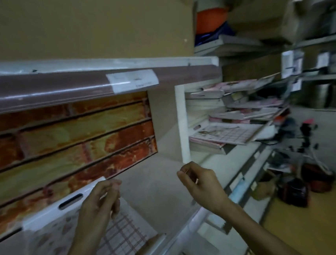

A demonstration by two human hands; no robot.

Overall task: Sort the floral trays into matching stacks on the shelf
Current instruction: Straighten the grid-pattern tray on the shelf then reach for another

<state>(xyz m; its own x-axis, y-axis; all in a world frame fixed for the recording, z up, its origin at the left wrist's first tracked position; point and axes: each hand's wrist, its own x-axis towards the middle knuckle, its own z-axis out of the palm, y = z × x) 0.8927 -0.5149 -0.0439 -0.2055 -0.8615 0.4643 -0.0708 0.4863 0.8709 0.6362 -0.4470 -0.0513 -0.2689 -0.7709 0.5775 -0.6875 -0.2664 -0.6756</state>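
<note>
Resting low on the shelf [165, 184] at bottom left, the floral tray [58, 232] is held at its far rim by the left hand [98, 202], fingers curled over the edge beside the slot handle [70, 201]. The right hand [199, 183] is seen w/ fingers loosely curled, nothing held. The tray is judged light, stiff plastic, prob. smooth & a bit slippery; it is best gripped at the rim or thru the slot w/ 2 hands. More trays [230, 133] are piled unevenly at right, approx. 4 tilted layers, awaiting sorting.
</note>
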